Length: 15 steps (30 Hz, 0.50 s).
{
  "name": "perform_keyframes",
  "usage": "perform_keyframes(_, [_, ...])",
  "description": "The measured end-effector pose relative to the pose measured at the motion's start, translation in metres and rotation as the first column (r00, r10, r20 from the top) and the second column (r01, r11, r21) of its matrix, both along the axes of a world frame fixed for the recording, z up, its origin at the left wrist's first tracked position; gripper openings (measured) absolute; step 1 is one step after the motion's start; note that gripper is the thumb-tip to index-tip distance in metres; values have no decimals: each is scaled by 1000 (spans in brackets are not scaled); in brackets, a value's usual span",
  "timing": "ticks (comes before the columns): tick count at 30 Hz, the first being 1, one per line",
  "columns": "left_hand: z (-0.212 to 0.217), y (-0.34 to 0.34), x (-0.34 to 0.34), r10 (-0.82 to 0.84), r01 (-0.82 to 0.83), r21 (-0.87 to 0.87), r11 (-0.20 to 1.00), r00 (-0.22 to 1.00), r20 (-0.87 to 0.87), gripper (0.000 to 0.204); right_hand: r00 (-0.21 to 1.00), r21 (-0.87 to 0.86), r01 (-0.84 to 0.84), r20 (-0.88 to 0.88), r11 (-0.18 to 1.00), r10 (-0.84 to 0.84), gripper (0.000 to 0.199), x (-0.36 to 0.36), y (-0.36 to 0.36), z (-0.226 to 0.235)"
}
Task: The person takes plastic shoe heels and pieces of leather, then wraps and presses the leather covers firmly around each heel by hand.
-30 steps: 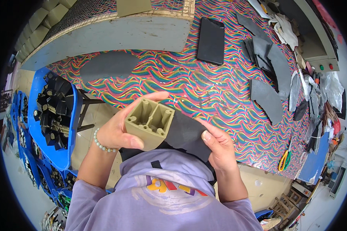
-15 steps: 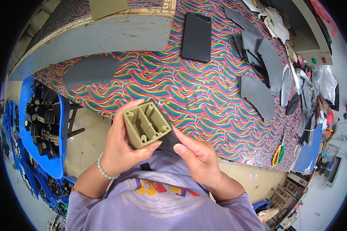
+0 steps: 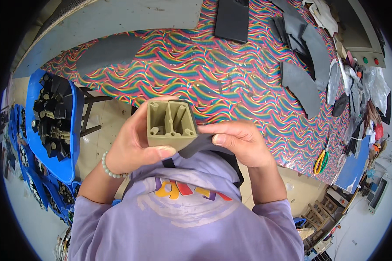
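My left hand [image 3: 128,148] is wrapped round an olive-green, box-shaped plastic housing [image 3: 173,142], thumb along its near side. Its open end faces up, showing an inner dividing wall and round posts at the corners. A thin, flexible black sheet [image 3: 201,145] lies against the housing's right side and sticks out below it toward my shirt. Beside the housing, my right hand [image 3: 244,141] pinches this sheet between thumb and fingers. How far the sheet runs round the far side is hidden.
The table [image 3: 231,95] has a colourful wavy cover. On it lie a black slab [image 3: 231,21], curved dark sheets [image 3: 301,89], a dark oval sheet [image 3: 109,52] and scissors [image 3: 321,162] with yellow and green handles. A blue bin [image 3: 76,130] of black and olive pieces stands at left.
The housing has turned so its divider now runs more straight toward me. My right hand has moved up and right, drawing the black sheet outward. The whole view has shifted.
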<state>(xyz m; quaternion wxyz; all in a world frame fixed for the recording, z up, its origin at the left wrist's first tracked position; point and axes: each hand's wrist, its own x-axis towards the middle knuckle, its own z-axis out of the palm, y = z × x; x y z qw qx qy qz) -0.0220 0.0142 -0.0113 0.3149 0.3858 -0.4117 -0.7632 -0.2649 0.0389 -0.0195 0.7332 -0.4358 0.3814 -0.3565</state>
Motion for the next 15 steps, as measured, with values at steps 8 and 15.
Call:
perform_keyframes(8, [14,12,9,-22,25,133,991,999,-30,103,991,32,-118,64,992,116,24,0,6,9])
perform_keyframes(15, [17,21,59,-90,103,171,980,993,-80,110,994,204,53,81,978,-71,22,-19,15,6])
